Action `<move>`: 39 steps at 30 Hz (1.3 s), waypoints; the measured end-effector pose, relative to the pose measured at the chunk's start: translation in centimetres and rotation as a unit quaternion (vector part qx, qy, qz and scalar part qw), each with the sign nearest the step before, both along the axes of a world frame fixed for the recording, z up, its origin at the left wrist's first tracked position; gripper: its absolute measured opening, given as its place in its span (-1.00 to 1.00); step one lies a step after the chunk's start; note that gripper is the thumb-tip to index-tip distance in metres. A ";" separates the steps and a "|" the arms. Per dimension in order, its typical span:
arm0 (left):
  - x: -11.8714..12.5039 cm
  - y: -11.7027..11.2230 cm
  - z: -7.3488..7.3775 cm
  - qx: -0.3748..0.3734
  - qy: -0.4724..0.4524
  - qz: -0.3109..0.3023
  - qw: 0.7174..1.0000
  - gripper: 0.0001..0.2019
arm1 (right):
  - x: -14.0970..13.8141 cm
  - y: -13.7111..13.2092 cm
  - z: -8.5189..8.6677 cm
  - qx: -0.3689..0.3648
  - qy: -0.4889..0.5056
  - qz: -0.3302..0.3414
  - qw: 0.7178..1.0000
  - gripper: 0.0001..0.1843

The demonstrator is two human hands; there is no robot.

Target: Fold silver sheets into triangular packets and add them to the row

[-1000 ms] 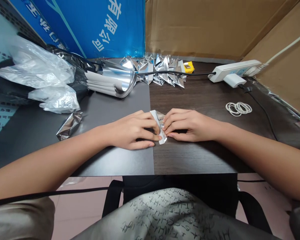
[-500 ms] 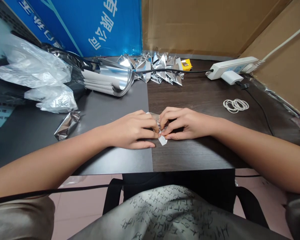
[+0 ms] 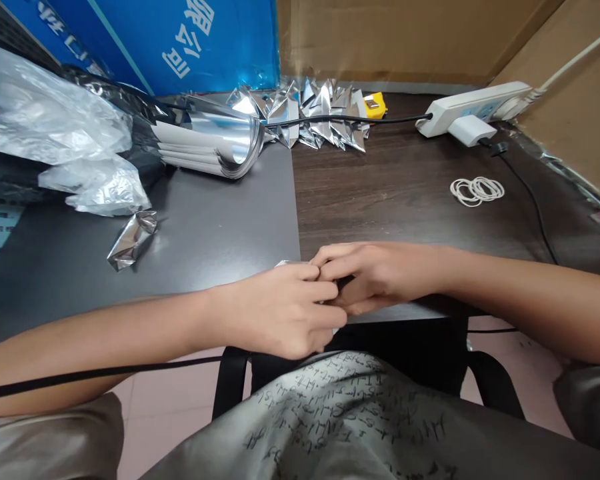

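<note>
My left hand (image 3: 290,310) and my right hand (image 3: 377,275) meet at the desk's front edge, fingers curled and touching. Between them they grip a small piece of silver-and-white foil paper (image 3: 283,263). Only slivers of it show, so its folds cannot be made out. To the left on the grey desk surface lies a crumpled silver foil packet (image 3: 132,240). Behind my hands is a curled stack of foil-backed paper sheets (image 3: 200,157), white on one side and shiny on the other. A row of folded foil pieces (image 3: 325,120) lies to the right of the stack.
Clear plastic bags (image 3: 80,127) are heaped at the left. A yellow cutter or tape tool (image 3: 375,105), a white power strip (image 3: 473,107) with a plug and cables, and white rubber bands (image 3: 477,191) lie at the back and right. Cardboard (image 3: 390,40) walls the rear.
Both hands have come toward my body, to the desk's front edge, with the foil paper. My left hand now covers most of it. The view has shifted slightly.
</note>
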State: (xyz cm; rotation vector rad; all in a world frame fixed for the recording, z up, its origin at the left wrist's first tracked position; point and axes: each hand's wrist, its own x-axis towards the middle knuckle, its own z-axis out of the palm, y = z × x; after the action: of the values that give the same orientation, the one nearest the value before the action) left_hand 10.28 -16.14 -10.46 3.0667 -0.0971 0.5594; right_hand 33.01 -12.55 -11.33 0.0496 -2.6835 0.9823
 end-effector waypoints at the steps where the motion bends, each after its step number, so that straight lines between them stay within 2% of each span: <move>1: 0.2 -0.3 0.0 -0.001 -0.013 0.009 1.000 -0.68 | -0.1 -0.2 0.0 0.000 -0.001 0.002 1.000 -0.65; 4: 0.4 -0.5 -0.3 -0.005 -0.038 0.016 0.999 -0.67 | -0.1 -0.3 -0.1 0.006 0.002 0.002 1.000 -0.67; 8: -0.1 1.1 -0.6 -0.018 -0.033 0.041 0.998 -0.69 | 0.3 0.5 -0.5 0.037 0.019 -0.036 0.998 -0.71; 13: -1.0 3.5 -0.9 -0.127 0.007 0.107 0.986 -0.72 | 0.7 1.5 -0.8 0.077 0.035 -0.107 0.991 -0.77; 16: -1.1 3.9 -1.0 -0.198 0.015 0.137 0.971 -0.76 | 0.7 1.7 -0.7 0.077 0.037 -0.093 0.992 -0.78; 21: -1.0 3.8 -0.8 -0.264 0.021 0.134 0.955 -0.85 | 1.1 1.9 -0.5 0.069 0.022 -0.060 0.996 -0.79; 31: -1.2 4.0 -0.5 -0.249 0.043 0.115 0.961 -0.81 | 1.3 1.7 0.0 0.098 -0.020 -0.054 0.993 -0.75; 39: -1.0 3.6 -0.6 -0.247 0.035 0.138 0.959 -0.81 | 1.3 1.6 0.1 0.100 -0.022 -0.051 0.993 -0.75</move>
State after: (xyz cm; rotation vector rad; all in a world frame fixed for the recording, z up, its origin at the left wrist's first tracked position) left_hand 9.25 -12.53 -11.07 2.6147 0.4135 0.4027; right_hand 34.27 -10.95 -11.22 -0.0697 -2.7852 0.6899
